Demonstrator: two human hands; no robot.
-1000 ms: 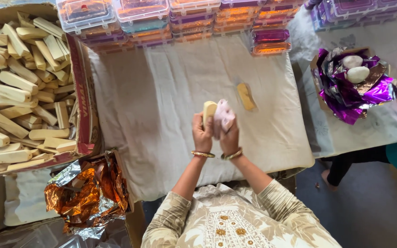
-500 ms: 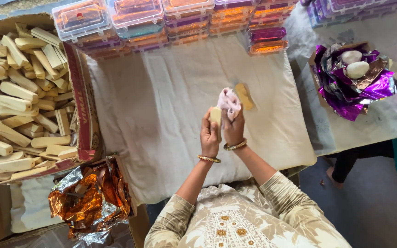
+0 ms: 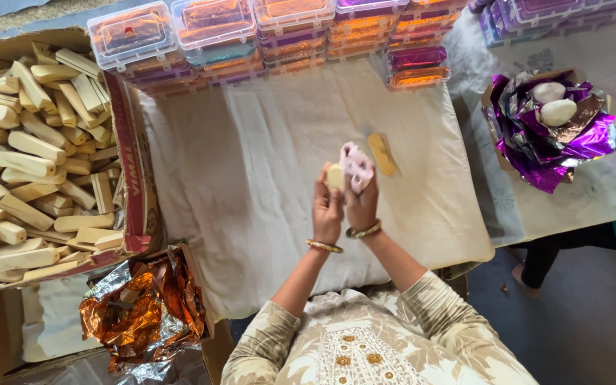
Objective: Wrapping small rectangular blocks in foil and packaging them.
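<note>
A wide cream cloth [image 3: 265,185] covers the table in front of me, creased and rumpled, and I work above its middle. To my left sits a big open cardboard box [image 3: 131,153] with a red inner flap, heaped full of pale cream bars [image 3: 26,164] lying every which way. Along the far edge of the cloth runs a row of clear plastic cases [image 3: 215,32], stacked several high, their insides showing orange, red and purple. Off to my right, on another cloth-covered surface, a crumpled sheet of purple foil [image 3: 557,139] holds two whitish oval lumps [image 3: 554,103]. Near my left knee lies a wad of copper foil [image 3: 140,314], shiny and bunched up. One small yellow bar [image 3: 381,152] rests alone on the cloth just beyond my hands. My left hand [image 3: 327,210] is closed around a short pale yellow bar [image 3: 335,176], gripping its lower end so the rounded top stands upright above my fingers. My right hand [image 3: 362,207] is pressed right beside it, fingers pinched shut on a small pinkish-white cloth [image 3: 356,165], which is bunched and touches the side of the bar. Both hands are raised over the cream cloth, wrists close together, a gold bangle on each.
</note>
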